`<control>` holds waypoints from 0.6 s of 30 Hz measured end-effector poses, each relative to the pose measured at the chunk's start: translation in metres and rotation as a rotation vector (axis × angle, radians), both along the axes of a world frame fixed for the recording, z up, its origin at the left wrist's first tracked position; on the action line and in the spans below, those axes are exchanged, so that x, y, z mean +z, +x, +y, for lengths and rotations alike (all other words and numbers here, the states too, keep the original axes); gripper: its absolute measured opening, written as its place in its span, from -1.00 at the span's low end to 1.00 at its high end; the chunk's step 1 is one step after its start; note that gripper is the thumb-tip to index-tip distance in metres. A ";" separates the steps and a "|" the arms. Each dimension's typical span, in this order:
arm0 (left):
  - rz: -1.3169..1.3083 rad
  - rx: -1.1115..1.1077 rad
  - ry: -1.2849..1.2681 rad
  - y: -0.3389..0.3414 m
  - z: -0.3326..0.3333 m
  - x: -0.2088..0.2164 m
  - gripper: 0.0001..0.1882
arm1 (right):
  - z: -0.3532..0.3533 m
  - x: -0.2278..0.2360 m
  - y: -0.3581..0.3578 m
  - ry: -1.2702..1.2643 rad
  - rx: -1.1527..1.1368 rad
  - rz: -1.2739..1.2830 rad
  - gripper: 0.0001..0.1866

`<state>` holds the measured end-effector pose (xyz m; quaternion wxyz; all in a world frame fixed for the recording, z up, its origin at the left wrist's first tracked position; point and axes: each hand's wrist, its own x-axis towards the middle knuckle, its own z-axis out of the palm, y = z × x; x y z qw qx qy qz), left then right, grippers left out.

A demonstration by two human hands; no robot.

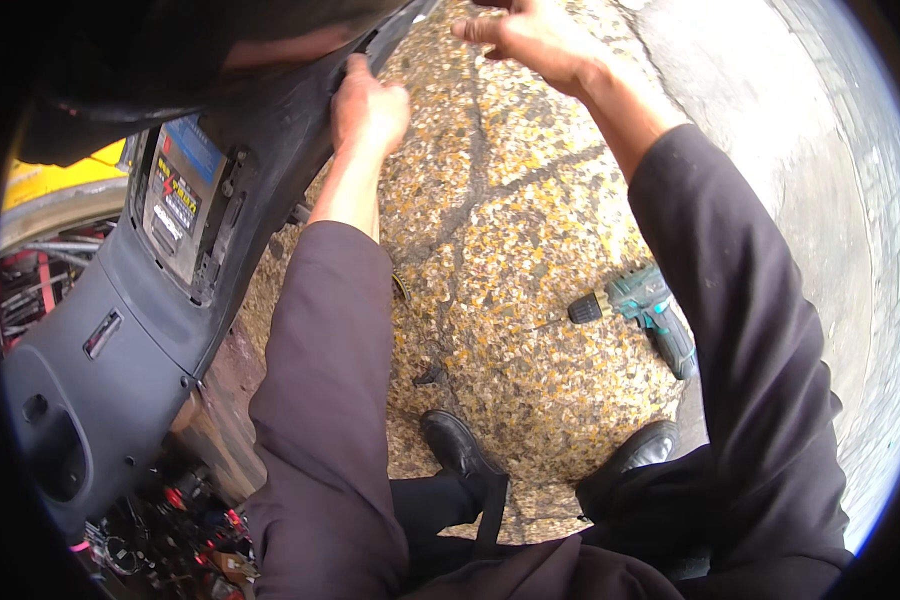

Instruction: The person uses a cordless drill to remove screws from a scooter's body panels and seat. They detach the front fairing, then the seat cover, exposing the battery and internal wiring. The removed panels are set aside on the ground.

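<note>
A black scooter [150, 290] stands along the left, its footboard and body panels running up to the top of the head view. My left hand [368, 108] is closed at the edge of the dark side panel [315, 85], a finger pressed against the seam. In an uncovered recess of the footboard sits a battery [182, 195] with a blue and black label. My right hand [525, 38] is up at the top edge, apart from the panel, its visible fingers stretched toward the scooter. Nothing shows in it, though part of it is cut off.
A teal and black cordless drill [642, 305] with a long thin bit lies on the pebbled ground [530, 230], left of my right forearm. My black shoes [455, 440] stand below it. Red and metal parts [45, 285] and a yellow object [65, 180] are beyond the scooter.
</note>
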<state>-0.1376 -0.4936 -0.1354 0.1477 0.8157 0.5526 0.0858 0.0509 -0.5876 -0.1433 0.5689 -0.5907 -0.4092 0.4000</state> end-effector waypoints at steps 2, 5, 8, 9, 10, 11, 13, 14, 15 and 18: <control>-0.005 0.015 0.018 0.001 -0.003 0.002 -0.37 | 0.019 -0.004 -0.009 0.219 0.002 0.296 -0.12; 0.020 0.046 -0.015 0.004 -0.005 0.005 -0.36 | 0.059 -0.007 -0.015 0.299 0.066 0.330 -0.43; 0.025 0.034 0.017 0.006 -0.006 0.007 -0.40 | 0.075 -0.016 -0.013 0.430 0.106 0.353 -0.67; 0.023 0.026 0.017 0.006 -0.007 0.007 -0.41 | 0.075 -0.019 -0.012 0.403 0.059 0.189 -0.68; 0.025 0.013 0.019 0.007 -0.008 0.007 -0.43 | 0.074 -0.021 -0.009 0.370 0.009 0.026 -0.68; 0.006 0.001 0.023 0.006 -0.010 0.008 -0.46 | 0.070 -0.024 -0.010 0.384 -0.036 -0.033 -0.69; -0.005 0.022 -0.047 0.003 -0.014 0.010 -0.43 | 0.062 -0.028 -0.013 0.415 -0.117 -0.148 -0.71; -0.015 0.021 -0.080 0.002 -0.015 0.011 -0.41 | 0.059 -0.029 -0.014 0.350 -0.119 -0.104 -0.72; -0.025 0.028 -0.073 0.001 -0.017 0.012 -0.40 | 0.059 -0.029 -0.015 0.298 -0.126 -0.066 -0.74; 0.015 0.041 -0.070 0.001 -0.022 0.014 -0.37 | 0.059 -0.028 -0.019 0.279 -0.114 0.030 -0.78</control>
